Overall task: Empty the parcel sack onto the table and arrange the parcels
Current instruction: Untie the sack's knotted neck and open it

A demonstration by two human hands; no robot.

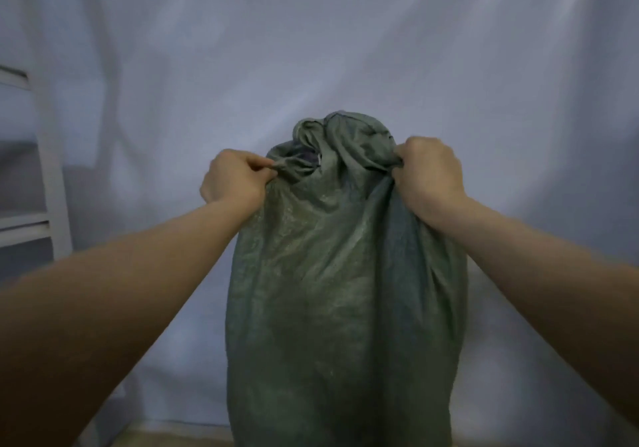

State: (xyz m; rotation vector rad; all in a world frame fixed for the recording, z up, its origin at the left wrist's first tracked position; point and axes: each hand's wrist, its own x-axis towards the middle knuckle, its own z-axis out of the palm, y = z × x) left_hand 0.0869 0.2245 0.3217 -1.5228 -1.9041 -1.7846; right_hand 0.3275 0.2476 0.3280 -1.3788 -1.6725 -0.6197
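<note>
A tall green woven parcel sack stands upright in the middle of the view, bulging and full. Its gathered mouth bunches at the top. My left hand pinches the fabric at the left side of the mouth. My right hand is clenched on a fistful of fabric at the right side. Both arms reach forward to it. The sack's contents are hidden, and no parcels show.
A white cloth backdrop hangs behind the sack and drapes down around it. A white shelf frame stands at the left edge. A strip of tan surface shows at the bottom.
</note>
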